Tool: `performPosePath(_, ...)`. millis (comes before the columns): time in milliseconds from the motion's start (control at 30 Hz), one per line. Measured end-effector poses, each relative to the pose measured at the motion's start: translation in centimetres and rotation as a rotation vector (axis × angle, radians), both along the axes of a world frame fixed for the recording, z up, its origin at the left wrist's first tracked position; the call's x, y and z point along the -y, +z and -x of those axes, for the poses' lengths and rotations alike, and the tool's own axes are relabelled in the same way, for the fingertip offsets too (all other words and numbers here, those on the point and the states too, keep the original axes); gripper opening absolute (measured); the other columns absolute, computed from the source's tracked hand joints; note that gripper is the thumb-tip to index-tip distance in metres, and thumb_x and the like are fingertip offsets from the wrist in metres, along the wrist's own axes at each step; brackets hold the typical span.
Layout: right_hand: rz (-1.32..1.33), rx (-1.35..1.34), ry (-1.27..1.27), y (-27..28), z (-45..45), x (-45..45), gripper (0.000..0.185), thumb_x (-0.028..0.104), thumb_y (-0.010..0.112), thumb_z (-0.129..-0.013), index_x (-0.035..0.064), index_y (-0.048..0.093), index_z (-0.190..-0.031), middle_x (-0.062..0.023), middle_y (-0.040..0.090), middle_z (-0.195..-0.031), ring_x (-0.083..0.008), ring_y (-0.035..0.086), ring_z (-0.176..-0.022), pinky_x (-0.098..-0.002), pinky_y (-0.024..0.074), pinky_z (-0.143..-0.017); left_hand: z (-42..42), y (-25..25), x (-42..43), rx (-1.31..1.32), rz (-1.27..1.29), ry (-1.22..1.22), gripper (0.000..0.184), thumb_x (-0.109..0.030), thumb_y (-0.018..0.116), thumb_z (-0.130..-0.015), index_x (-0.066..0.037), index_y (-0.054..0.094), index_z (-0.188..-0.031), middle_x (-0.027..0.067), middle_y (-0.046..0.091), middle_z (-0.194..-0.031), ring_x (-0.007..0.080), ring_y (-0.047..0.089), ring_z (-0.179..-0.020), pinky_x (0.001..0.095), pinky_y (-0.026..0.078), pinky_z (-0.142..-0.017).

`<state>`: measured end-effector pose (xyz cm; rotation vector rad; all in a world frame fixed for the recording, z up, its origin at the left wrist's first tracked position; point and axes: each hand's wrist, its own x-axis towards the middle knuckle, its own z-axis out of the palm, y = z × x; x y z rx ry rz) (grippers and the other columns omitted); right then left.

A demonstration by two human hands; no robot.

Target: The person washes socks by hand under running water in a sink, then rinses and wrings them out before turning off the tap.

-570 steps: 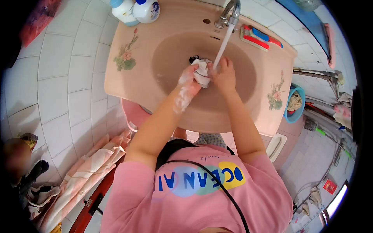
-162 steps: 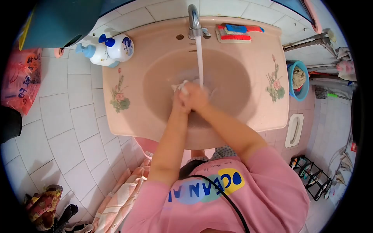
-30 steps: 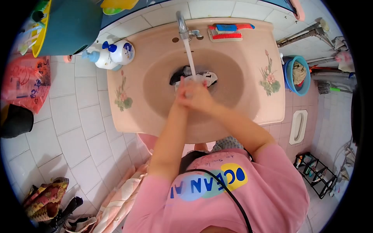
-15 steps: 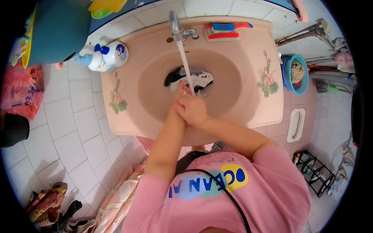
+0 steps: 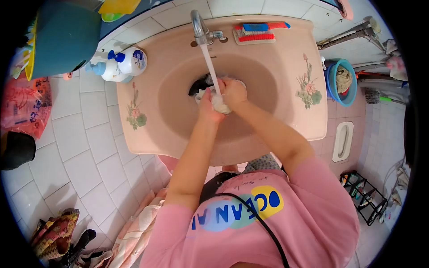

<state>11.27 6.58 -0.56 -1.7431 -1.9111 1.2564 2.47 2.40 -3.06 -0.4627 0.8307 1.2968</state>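
Observation:
Water streams from the tap into the pink sink. Under the stream, my left hand grips a wet white cloth from the left side. Fingers of my right hand are closed on the same cloth from the right. A dark cloth lies in the basin just beyond my hands. The cloth's exact kind cannot be made out, and parts of it are hidden by my fingers.
Two pump bottles stand on the sink's left corner. Brushes with blue and red parts lie right of the tap. A blue bucket holding cloth hangs at the right. A black wire rack stands on the floor.
My right hand has moved from over my left wrist up and right to the white cloth. Both hands now hold the cloth, which is gathered under the water.

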Motion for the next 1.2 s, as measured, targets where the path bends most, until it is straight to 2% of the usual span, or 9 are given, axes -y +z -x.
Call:
performPosePath(167,0.194,-0.351,0.180,-2.5,-2.7,2.0,0.032,0.035,0.064,-0.070,0.0085,0.062,-0.089,-0.0110,0.063,-0.088,-0.0334,0.060,-0.086,-0.0398,0.0461,-0.076,5.4,-3.6,-0.3,-0.059,-0.294,-0.085,0.044,-0.046,0.037,-0.092,-0.005,0.051,-0.091,0.0069,0.053,-0.077,0.0238,0.055,-0.075,0.0414,0.048,-0.073)
performPosePath(200,0.195,-0.348,0.182,-1.3,-2.9,2.3,0.032,0.035,0.064,-0.070,0.0085,0.062,-0.089,-0.0110,0.063,-0.088,-0.0334,0.060,-0.086,-0.0398,0.0461,-0.076,3.4,0.2,-1.8,-0.288,0.148,-0.005,0.042,-0.044,0.040,-0.092,-0.004,0.052,-0.089,0.0068,0.053,-0.076,0.0212,0.055,-0.073,0.0363,0.049,-0.068)
performPosePath(400,-0.680,-0.307,0.375,5.7,-2.1,4.1,0.024,0.028,0.069,-0.069,0.0071,0.060,-0.076,-0.0090,0.059,-0.083,-0.0315,0.057,-0.083,-0.0392,0.0447,-0.077,3.5,-0.9,0.1,-0.541,-0.334,-0.463,0.026,-0.027,0.043,-0.093,-0.004,0.052,-0.099,0.0092,0.058,-0.090,0.0217,0.057,-0.083,0.0334,0.048,-0.076)
performPosePath(533,-0.567,-0.380,0.252,1.6,0.1,5.2,0.019,0.023,0.070,-0.064,0.0102,0.061,-0.074,-0.0093,0.061,-0.081,-0.0312,0.059,-0.076,-0.0398,0.0480,-0.067,1.8,-4.9,1.4,0.453,-0.622,-0.162,0.028,-0.028,0.041,-0.092,-0.005,0.053,-0.103,0.0105,0.059,-0.099,0.0234,0.057,-0.092,0.0364,0.047,-0.084)
performPosePath(700,-0.053,-0.104,-0.177,-0.2,-0.3,0.2,0.022,0.024,0.069,-0.062,0.0093,0.059,-0.076,-0.0130,0.061,-0.080,-0.0348,0.058,-0.075,-0.0416,0.0475,-0.066,-1.9,0.4,-0.6,0.028,0.093,-0.052,0.033,-0.036,0.041,-0.092,-0.010,0.055,-0.107,0.0077,0.062,-0.096,0.0213,0.060,-0.090,0.0375,0.049,-0.081)
performPosePath(800,-0.132,-0.081,-0.085,1.0,-0.1,3.5,0.024,0.025,0.068,-0.064,0.0075,0.056,-0.075,-0.0157,0.060,-0.077,-0.0373,0.058,-0.075,-0.0429,0.0468,-0.065,1.0,-10.5,1.9,0.147,-0.475,-0.150,0.029,-0.031,0.041,-0.093,-0.010,0.055,-0.106,0.0071,0.061,-0.098,0.0222,0.060,-0.090,0.0381,0.049,-0.082)
performPosePath(967,-0.019,0.127,-0.162,-0.9,0.1,2.4,0.031,0.027,0.063,-0.069,0.0075,0.062,-0.094,-0.0190,0.063,-0.090,-0.0361,0.060,-0.085,-0.0402,0.0477,-0.072,-1.8,-0.9,0.5,0.055,-0.054,-0.076,0.027,-0.029,0.041,-0.093,-0.009,0.056,-0.102,0.0059,0.061,-0.095,0.0218,0.060,-0.087,0.0374,0.049,-0.079)
performPosePath(1067,0.077,0.061,-0.156,-3.0,-0.9,-1.0,0.045,0.024,0.064,-0.070,0.0063,0.057,-0.111,-0.0173,0.064,-0.092,-0.0314,0.062,-0.085,-0.0364,0.0481,-0.075,-0.4,-1.8,-0.3,-0.012,0.064,-0.023,0.030,-0.031,0.038,-0.092,-0.009,0.054,-0.104,0.0078,0.059,-0.100,0.0245,0.058,-0.093,0.0414,0.047,-0.084)
performPosePath(1200,0.351,-0.787,-0.322,-2.1,-0.5,0.5,0.033,0.025,0.065,-0.073,0.0059,0.061,-0.101,-0.0109,0.063,-0.090,-0.0209,0.059,-0.087,-0.0304,0.0458,-0.075,2.5,-6.4,0.4,0.180,-0.015,0.004,0.037,-0.037,0.034,-0.093,-0.009,0.053,-0.108,0.0102,0.058,-0.107,0.0269,0.056,-0.099,0.0440,0.044,-0.088)
